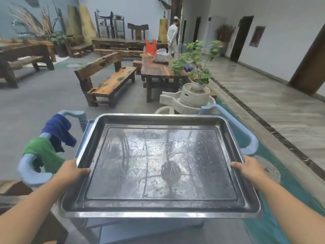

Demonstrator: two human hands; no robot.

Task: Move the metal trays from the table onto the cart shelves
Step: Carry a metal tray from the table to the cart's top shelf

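A large rectangular metal tray with a wet, reflective bottom is held level over the top of a pale blue cart. My left hand grips the tray's left rim, thumb inside the edge. On the opposite rim, my right hand holds on in the same way. The tray covers almost all of the cart's top shelf; only the blue handles at the left and right and a bit of a lower shelf show around it.
A green cloth and a blue cloth hang on the cart's left handle. Ahead stand a stone mill with a potted plant, a wooden bench and a wooden table. A person stands far back. A wooden table corner is at my left.
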